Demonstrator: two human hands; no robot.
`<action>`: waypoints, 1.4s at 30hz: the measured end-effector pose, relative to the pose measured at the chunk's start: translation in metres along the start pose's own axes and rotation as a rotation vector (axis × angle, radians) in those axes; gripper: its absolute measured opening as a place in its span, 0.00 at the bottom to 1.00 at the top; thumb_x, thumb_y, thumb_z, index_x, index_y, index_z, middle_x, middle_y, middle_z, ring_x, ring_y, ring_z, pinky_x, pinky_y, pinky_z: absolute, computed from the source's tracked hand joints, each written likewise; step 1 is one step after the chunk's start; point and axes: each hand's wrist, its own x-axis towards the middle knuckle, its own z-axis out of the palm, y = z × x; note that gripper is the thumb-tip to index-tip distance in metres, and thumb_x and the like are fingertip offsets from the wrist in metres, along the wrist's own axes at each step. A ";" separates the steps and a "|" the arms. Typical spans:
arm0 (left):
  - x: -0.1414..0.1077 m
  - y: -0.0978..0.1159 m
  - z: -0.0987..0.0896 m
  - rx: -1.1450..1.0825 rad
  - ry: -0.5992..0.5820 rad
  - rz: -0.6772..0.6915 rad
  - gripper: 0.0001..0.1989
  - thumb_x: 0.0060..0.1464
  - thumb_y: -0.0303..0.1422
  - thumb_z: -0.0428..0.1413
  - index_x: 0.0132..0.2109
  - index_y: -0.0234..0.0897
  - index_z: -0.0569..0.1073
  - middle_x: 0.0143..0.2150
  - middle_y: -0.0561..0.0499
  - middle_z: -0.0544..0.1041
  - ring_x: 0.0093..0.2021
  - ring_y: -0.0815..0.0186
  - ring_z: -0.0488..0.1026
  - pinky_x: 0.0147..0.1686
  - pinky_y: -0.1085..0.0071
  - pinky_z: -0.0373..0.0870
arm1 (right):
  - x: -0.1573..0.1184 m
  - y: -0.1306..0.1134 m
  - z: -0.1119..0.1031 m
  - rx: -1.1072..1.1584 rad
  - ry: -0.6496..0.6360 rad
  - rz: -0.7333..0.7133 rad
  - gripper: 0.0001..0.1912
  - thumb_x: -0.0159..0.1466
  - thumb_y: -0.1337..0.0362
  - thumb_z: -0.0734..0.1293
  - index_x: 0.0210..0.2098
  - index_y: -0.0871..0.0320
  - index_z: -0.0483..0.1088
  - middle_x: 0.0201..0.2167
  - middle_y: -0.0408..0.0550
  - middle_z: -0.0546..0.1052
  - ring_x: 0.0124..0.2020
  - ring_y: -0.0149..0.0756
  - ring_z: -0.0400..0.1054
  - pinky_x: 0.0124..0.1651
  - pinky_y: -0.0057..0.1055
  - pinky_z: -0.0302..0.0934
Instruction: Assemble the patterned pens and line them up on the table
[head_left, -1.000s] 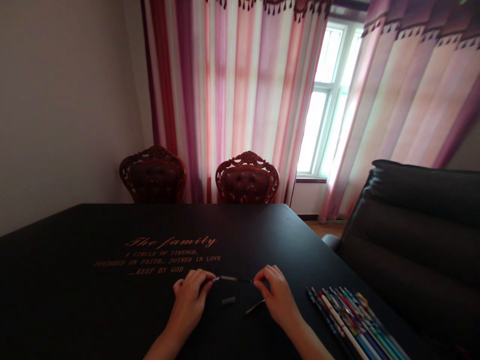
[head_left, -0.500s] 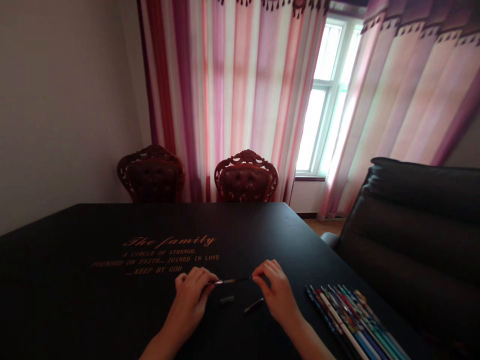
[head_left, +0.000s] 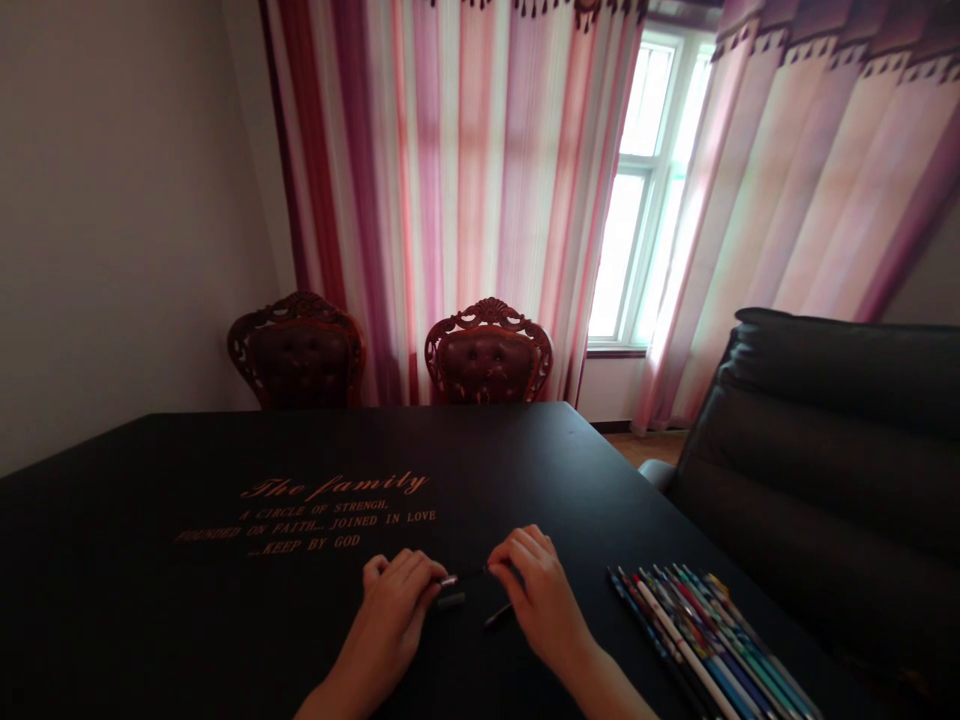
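Grip on both sides, as the head view shows it, is a narrow pinch: the left hand point(head_left: 403, 603) has thumb and fingers closed about a slim, shiny pen piece point(head_left: 449, 580), and the right hand point(head_left: 536, 592) holds the end of a thin dark rod point(head_left: 472, 574) between thumb and fingertips. Pen piece and rod lie nearly in line between the hands; whether one sits inside the other is too small to tell. Gold lettering point(head_left: 336, 486) on the surface point(head_left: 112, 620) reads "The family" in script, then in capitals "A CIRCLE OF STRENGH, FOUNDED ON FAITH... JOINED IN LOVE ...KEEP BY GOD". Just beside the left fingers rests a short grey cylinder point(head_left: 451, 600), and a narrow dark piece point(head_left: 496, 616) lies near the right hand. Farther right, slender pens point(head_left: 705, 640) lie side by side, white, blue, teal, red and patterned; any print on them is unreadable. Smooth, black and matte, the surface reaches towards two carved, reddish wooden chairs with buttoned dark backs point(head_left: 489, 364). Behind them hang striped pink and purple curtains point(head_left: 465, 190) with tasselled trim, beside a bright window point(head_left: 637, 200). At right stands a padded black leather seat point(head_left: 832, 440).
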 end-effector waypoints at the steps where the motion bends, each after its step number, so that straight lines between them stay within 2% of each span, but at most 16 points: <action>1: 0.000 -0.003 0.003 -0.023 0.005 -0.031 0.10 0.63 0.32 0.46 0.42 0.46 0.71 0.37 0.53 0.77 0.39 0.62 0.72 0.48 0.60 0.55 | 0.000 0.001 0.001 0.014 0.021 0.015 0.06 0.66 0.67 0.62 0.37 0.53 0.71 0.34 0.46 0.74 0.40 0.41 0.64 0.46 0.37 0.56; 4: 0.002 -0.015 0.009 -0.105 0.058 -0.203 0.11 0.64 0.37 0.43 0.42 0.45 0.70 0.29 0.57 0.75 0.32 0.64 0.72 0.47 0.62 0.59 | 0.001 0.005 -0.002 0.050 0.047 0.087 0.06 0.66 0.65 0.63 0.40 0.54 0.71 0.34 0.46 0.74 0.40 0.41 0.65 0.47 0.37 0.57; 7: 0.005 -0.025 0.011 -0.146 0.102 -0.313 0.14 0.65 0.42 0.40 0.43 0.47 0.69 0.29 0.58 0.75 0.32 0.64 0.73 0.43 0.66 0.63 | -0.001 0.010 -0.010 0.044 -0.099 0.134 0.05 0.63 0.62 0.67 0.31 0.53 0.72 0.32 0.44 0.74 0.40 0.41 0.65 0.47 0.37 0.56; 9: 0.005 -0.027 0.011 -0.143 0.089 -0.315 0.13 0.64 0.43 0.42 0.45 0.47 0.69 0.32 0.57 0.77 0.36 0.63 0.74 0.44 0.66 0.63 | -0.005 0.014 -0.014 0.028 -0.226 0.149 0.03 0.57 0.63 0.72 0.30 0.52 0.73 0.34 0.43 0.74 0.42 0.42 0.64 0.48 0.39 0.55; 10: 0.005 -0.027 0.010 -0.135 0.068 -0.311 0.12 0.62 0.43 0.45 0.45 0.47 0.70 0.32 0.57 0.77 0.36 0.63 0.74 0.45 0.66 0.62 | -0.007 0.016 -0.016 0.022 -0.273 0.155 0.07 0.54 0.64 0.74 0.32 0.50 0.74 0.35 0.43 0.74 0.43 0.43 0.64 0.49 0.40 0.54; 12: 0.004 -0.024 0.010 -0.106 0.011 -0.297 0.11 0.58 0.42 0.51 0.46 0.46 0.70 0.31 0.57 0.76 0.35 0.62 0.74 0.45 0.66 0.61 | -0.011 0.021 -0.017 0.017 -0.332 0.169 0.13 0.50 0.69 0.75 0.34 0.48 0.75 0.38 0.42 0.73 0.45 0.44 0.63 0.51 0.43 0.53; 14: 0.002 -0.019 0.011 -0.073 -0.037 -0.277 0.12 0.55 0.40 0.55 0.46 0.45 0.71 0.29 0.57 0.75 0.33 0.63 0.73 0.44 0.66 0.59 | -0.013 0.024 -0.016 0.013 -0.352 0.183 0.14 0.50 0.73 0.73 0.33 0.48 0.75 0.39 0.42 0.72 0.46 0.44 0.63 0.53 0.45 0.52; 17: -0.001 -0.013 0.015 -0.046 -0.057 -0.249 0.10 0.53 0.39 0.58 0.43 0.46 0.73 0.32 0.56 0.77 0.35 0.61 0.73 0.43 0.65 0.57 | -0.014 0.026 -0.013 0.025 -0.346 0.180 0.10 0.53 0.73 0.71 0.30 0.50 0.74 0.37 0.42 0.73 0.46 0.43 0.64 0.54 0.45 0.51; 20: -0.002 -0.010 0.017 -0.026 -0.065 -0.216 0.06 0.53 0.37 0.58 0.39 0.46 0.74 0.36 0.56 0.79 0.36 0.61 0.73 0.43 0.65 0.56 | -0.013 0.024 -0.009 0.067 -0.316 0.180 0.06 0.56 0.70 0.69 0.32 0.51 0.73 0.34 0.42 0.74 0.41 0.40 0.67 0.48 0.37 0.56; 23: 0.000 -0.010 0.017 -0.026 -0.076 -0.216 0.05 0.55 0.37 0.56 0.37 0.45 0.75 0.31 0.57 0.77 0.33 0.63 0.72 0.41 0.66 0.56 | -0.012 0.024 -0.006 0.103 -0.274 0.212 0.04 0.59 0.69 0.67 0.33 0.53 0.72 0.31 0.42 0.75 0.35 0.37 0.68 0.40 0.31 0.58; 27: 0.003 -0.009 0.015 -0.106 -0.083 -0.255 0.08 0.56 0.40 0.54 0.37 0.43 0.75 0.24 0.59 0.72 0.29 0.65 0.71 0.39 0.68 0.58 | -0.010 0.024 -0.005 0.147 -0.238 0.232 0.03 0.59 0.68 0.67 0.32 0.54 0.72 0.29 0.42 0.75 0.33 0.35 0.68 0.37 0.29 0.59; 37: 0.003 -0.001 0.010 -0.225 -0.071 -0.262 0.11 0.54 0.42 0.55 0.37 0.42 0.77 0.24 0.58 0.73 0.29 0.65 0.69 0.35 0.71 0.61 | -0.007 0.013 -0.012 0.239 -0.216 0.175 0.06 0.57 0.71 0.68 0.32 0.54 0.75 0.31 0.42 0.75 0.34 0.35 0.68 0.38 0.30 0.61; 42: 0.003 0.003 0.009 -0.289 -0.069 -0.273 0.14 0.54 0.44 0.55 0.37 0.40 0.78 0.24 0.58 0.71 0.29 0.66 0.67 0.33 0.72 0.61 | -0.004 0.020 -0.008 0.450 -0.161 0.235 0.09 0.58 0.70 0.67 0.37 0.54 0.76 0.34 0.44 0.77 0.36 0.37 0.70 0.41 0.31 0.62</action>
